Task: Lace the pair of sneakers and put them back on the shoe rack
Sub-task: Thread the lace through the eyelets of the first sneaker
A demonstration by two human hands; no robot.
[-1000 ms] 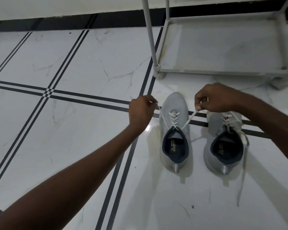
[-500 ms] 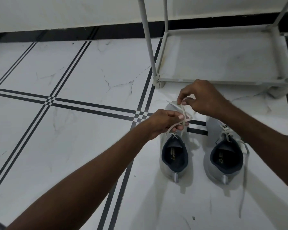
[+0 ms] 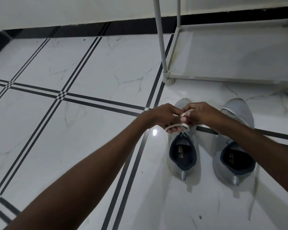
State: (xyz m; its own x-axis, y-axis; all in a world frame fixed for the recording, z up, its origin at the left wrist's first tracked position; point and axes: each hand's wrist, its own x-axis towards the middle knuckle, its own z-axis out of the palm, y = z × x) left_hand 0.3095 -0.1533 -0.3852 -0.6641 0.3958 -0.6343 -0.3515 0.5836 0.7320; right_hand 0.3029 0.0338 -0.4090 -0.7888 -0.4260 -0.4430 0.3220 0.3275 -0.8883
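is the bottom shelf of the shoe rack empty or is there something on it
Empty in the part shown: the shelf is bare, and both sneakers stand on the floor.

The floor (image 3: pixel 90 67) under me is glossy, smooth marble-look tile. My sneakers (image 3: pixel 183 163) look like matt grey knit cloth with flat woven laces (image 3: pixel 175 126). The shoe rack (image 3: pixel 163 47) has smooth, dull-painted tubes.
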